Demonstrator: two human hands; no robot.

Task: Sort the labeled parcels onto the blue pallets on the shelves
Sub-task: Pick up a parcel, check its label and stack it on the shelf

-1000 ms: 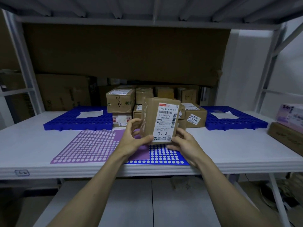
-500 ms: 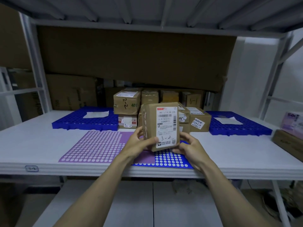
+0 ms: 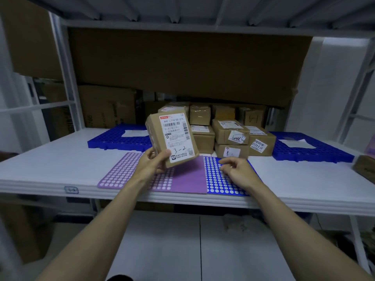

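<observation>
**A:** Starting closest to the camera, what were the hands doing?

**B:** The left hand (image 3: 157, 163) was closed around the lower edge of one parcel (image 3: 172, 138), holding it upright and tilted above the purple mat (image 3: 129, 173). Its label faced the camera, with "3-2" handwritten near the bottom. The right hand (image 3: 236, 169) had nothing in it; its fingers were loosely curled and hovering over the blue dotted mat (image 3: 221, 183), apart from the parcel.

**A:** So that parcel was not placed?

**B:** No. It was in the air at the front of the surface (image 3: 50, 165), clear of any pallet. I'd judge the step in hand was reading the code and choosing a destination.

**A:** And further back?

**B:** A pile of parcels (image 3: 231, 138) sat in the middle of the shelf, several stacked on one another, one marked "6-1" as far as I could read it. All of those looked unsorted.

**A:** The pallets?

**B:** The left blue pallet (image 3: 113, 138) and the right blue pallet (image 3: 324, 151) each carried only a white sheet of paper, no parcels that I could see.

**A:** Progress, then?

**B:** Early, by my reckoning. Nothing visibly sorted on this shelf, one parcel in hand, and the whole pile left.
</observation>
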